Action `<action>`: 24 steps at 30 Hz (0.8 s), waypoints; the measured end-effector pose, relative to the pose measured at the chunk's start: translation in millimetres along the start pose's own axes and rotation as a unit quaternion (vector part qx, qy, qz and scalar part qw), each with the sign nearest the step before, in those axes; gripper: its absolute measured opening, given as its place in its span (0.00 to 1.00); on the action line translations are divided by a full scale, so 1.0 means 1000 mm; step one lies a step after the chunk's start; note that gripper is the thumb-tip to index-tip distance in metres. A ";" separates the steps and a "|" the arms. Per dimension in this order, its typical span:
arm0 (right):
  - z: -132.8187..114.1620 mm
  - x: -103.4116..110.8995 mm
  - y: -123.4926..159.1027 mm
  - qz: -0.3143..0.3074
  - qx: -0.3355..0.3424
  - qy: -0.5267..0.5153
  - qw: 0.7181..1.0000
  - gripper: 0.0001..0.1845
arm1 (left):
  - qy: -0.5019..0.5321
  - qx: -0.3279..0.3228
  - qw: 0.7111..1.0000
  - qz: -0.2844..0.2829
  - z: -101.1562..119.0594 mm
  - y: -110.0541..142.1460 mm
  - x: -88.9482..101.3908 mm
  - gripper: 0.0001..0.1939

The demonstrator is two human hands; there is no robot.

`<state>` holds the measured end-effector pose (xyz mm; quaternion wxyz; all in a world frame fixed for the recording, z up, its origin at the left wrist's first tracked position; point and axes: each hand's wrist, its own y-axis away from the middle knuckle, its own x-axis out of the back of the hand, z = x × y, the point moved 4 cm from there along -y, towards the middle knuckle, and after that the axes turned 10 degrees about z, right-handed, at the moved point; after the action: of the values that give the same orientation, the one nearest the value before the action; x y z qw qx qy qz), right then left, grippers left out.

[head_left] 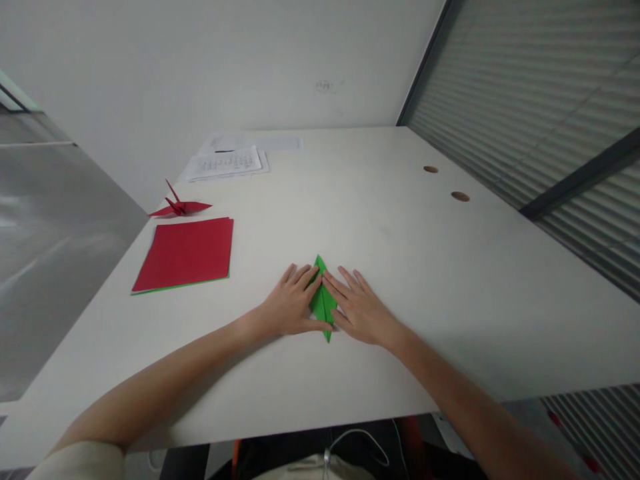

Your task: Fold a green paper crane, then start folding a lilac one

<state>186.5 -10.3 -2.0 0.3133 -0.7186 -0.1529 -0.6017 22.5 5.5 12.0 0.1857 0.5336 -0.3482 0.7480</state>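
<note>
A green piece of origami paper (324, 303), folded into a narrow diamond with a crease down its middle, lies flat on the white table (380, 233). My left hand (291, 300) rests on its left side, fingers spread, with the thumb across the lower part. From the right, my right hand (361, 308) presses its fingertips on the upper and right edges, fingers apart. Both hands lie flat rather than gripping. The fingers cover parts of the diamond's sides; its top and bottom points show.
To the left lies a stack of square paper (187, 253), red on top with a green edge below. Behind it sits a folded red paper crane (181, 207). Printed sheets (227, 163) lie at the back left. Two round holes (460, 197) are in the tabletop at right, near window blinds (540, 100).
</note>
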 end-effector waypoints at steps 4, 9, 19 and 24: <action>-0.002 0.002 0.000 0.002 0.008 -0.002 1.000 0.34 | 0.002 -0.005 1.000 -0.008 -0.008 -0.005 0.000 0.35; -0.002 0.004 -0.001 0.005 0.007 -0.008 1.000 0.33 | -0.002 -0.064 0.998 -0.009 -0.012 -0.014 0.002 0.37; -0.005 0.005 0.000 -0.008 -0.003 -0.005 1.000 0.33 | -0.030 -0.103 0.993 -0.044 -0.024 -0.029 -0.016 0.48; -0.006 0.003 0.005 -0.010 -0.009 -0.001 1.000 0.33 | -0.045 -0.100 0.993 -0.038 -0.022 -0.028 -0.015 0.50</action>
<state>186.1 -18.2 -0.3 0.3006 -0.7205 -0.1550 -0.6054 31.2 42.3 3.4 0.2507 0.5580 -0.4091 0.6771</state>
